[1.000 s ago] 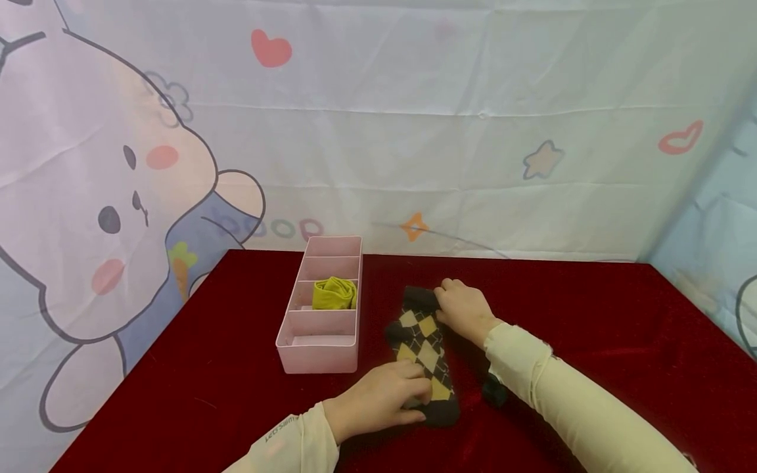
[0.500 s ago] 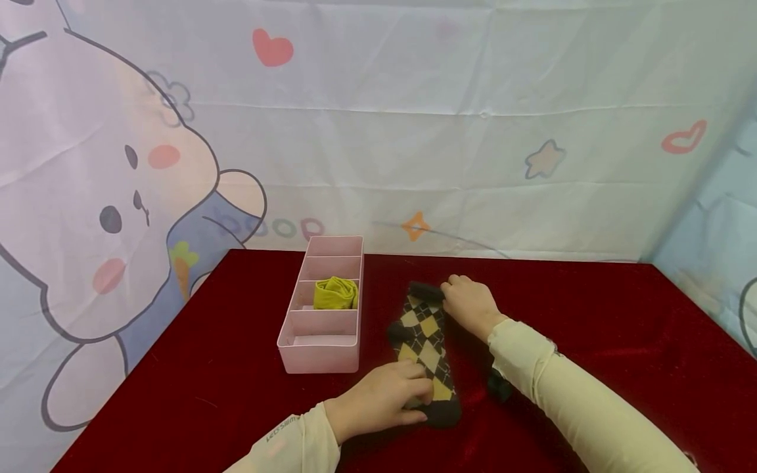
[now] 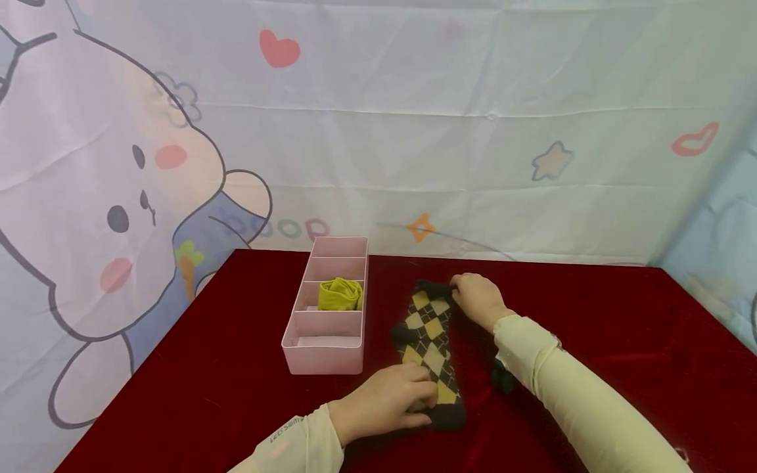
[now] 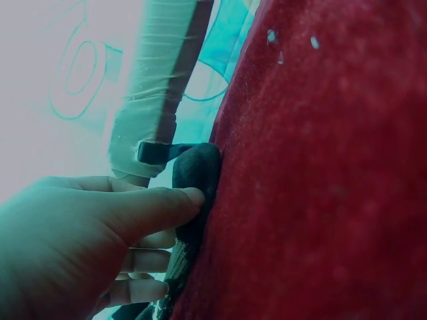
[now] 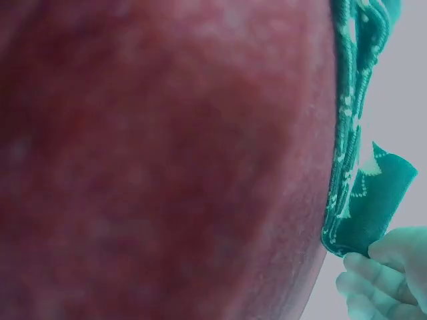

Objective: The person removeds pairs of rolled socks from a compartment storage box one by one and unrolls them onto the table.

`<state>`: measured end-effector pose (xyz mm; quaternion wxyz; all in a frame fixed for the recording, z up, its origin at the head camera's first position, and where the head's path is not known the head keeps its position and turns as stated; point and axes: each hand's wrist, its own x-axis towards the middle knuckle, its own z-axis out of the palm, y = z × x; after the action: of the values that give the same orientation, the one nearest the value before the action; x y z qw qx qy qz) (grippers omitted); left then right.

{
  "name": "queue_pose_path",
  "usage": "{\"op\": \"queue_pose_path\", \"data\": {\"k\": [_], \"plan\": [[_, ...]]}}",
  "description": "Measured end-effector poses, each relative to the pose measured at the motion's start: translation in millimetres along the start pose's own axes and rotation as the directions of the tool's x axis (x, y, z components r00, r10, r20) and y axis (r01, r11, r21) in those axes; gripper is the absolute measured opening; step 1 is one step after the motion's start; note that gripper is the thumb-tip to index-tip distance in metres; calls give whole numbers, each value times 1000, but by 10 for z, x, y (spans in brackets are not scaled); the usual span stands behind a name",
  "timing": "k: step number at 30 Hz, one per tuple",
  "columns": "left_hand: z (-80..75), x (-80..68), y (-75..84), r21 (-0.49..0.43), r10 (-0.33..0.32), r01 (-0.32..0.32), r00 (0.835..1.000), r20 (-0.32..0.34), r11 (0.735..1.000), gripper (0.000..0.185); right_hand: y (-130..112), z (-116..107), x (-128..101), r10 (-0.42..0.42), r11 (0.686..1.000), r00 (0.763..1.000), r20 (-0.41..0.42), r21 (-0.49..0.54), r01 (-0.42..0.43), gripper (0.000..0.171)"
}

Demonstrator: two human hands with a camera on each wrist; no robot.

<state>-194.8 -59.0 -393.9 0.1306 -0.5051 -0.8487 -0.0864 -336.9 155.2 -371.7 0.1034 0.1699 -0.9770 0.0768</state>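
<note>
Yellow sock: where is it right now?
In the head view, the yellow sock sits rolled in the pink tray's third compartment from the near end, left of the argyle sock.

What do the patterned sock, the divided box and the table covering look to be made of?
Argyle sock: knitted fabric, soft and matte; it lies limp under both hands. Pink box: probably moulded plastic, with thin, smooth, rigid walls and dividers. Red table cover: seemingly velvet-like cloth, its short pile showing uneven sheen.

A table draped in dark red velvet cloth (image 3: 591, 315) stands before a pale fabric backdrop (image 3: 414, 151) printed with a cartoon rabbit (image 3: 118, 197), hearts and stars, under soft, even light.
</note>
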Motion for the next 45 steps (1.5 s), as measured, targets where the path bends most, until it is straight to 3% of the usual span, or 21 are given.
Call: {"op": "queue_pose_path", "data": {"k": [12, 17, 24, 35, 45], "plan": [[8, 7, 4, -7, -12, 12, 999, 33, 1000, 18, 99, 93, 173, 94, 978, 994, 56, 184, -103, 26], [-15, -3, -27, 20, 13, -13, 1000, 9, 1000, 20, 101, 94, 221, 114, 964, 992, 46, 236, -122, 28], [-62, -28, -67, -40, -6, 7, 1000, 17, 999, 33, 82, 77, 211, 137, 941, 988, 66, 302, -151, 23], [-72, -25, -85, -37, -32, 33, 999, 30, 999, 31, 64, 90, 198, 138, 955, 986, 99, 251, -159, 27], [-62, -37, -90, -2, -31, 31, 999, -17, 1000, 22, 36, 103, 192, 134, 965, 985, 108, 214, -155, 27]]}}
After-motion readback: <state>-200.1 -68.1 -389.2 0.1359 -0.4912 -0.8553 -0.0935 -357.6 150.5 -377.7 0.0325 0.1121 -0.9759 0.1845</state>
